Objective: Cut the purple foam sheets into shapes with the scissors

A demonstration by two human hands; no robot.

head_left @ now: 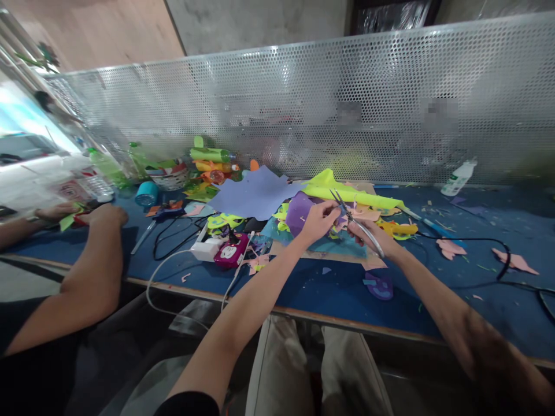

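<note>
My right hand point(373, 236) is closed around a pair of scissors point(368, 234) with a curved silver handle, their blades pointing up and away with the tips slightly apart. Close to the blades, my left hand point(319, 222) pinches with thumb and fingers; whatever is between them is too small or hidden to name. A purple foam-like piece point(298, 212) shows just behind and left of that hand. Beyond both hands lie a large lavender sheet point(258, 193) and a bright yellow-green sheet point(347, 190). Pink, teal and yellow scraps are heaped under the hands.
A magenta power adapter point(229, 254) with cables sits left of my arms. Plastic bottles point(210, 155), a basket point(169, 175) and a blue cup point(147, 193) stand farther left, near a co-worker's hands point(102, 216). A white bottle point(459, 177) leans by the perforated metal panel point(303, 110).
</note>
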